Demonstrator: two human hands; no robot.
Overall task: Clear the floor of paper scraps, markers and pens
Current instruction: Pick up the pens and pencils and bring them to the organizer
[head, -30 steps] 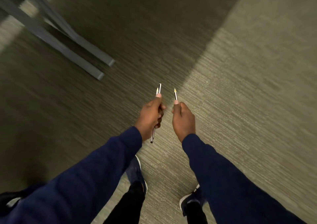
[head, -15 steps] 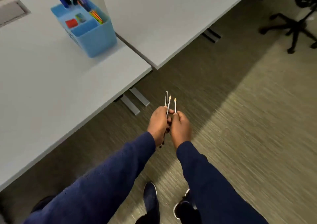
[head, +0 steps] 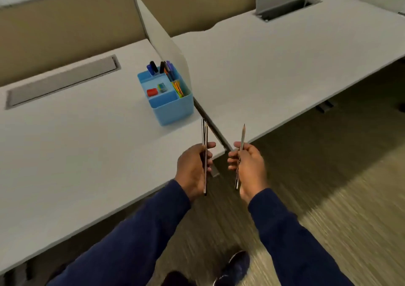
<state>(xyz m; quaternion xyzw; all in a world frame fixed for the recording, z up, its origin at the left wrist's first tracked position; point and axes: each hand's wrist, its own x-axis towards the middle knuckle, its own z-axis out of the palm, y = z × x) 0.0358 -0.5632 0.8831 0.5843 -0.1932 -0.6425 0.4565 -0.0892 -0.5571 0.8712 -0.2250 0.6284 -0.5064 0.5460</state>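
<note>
Blue plastic, the organiser (head: 173, 108) stands at mid-frame on the grey counter (head: 65, 154), markers (head: 161, 67) upright in its back compartment. Just below it, the left hand (head: 194, 169) has its grip clamped on two pens (head: 205, 154) and the right hand (head: 247, 167) on a pencil (head: 242, 141). All are held upright with points up, probably for dropping into the organiser.

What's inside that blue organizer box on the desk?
The blue organizer holds dark markers standing at the back, colored sticks along the right side, and a red item beside a small greenish one in the middle tray. Its front compartment looks empty; the compartments' bottoms are hidden.
</note>
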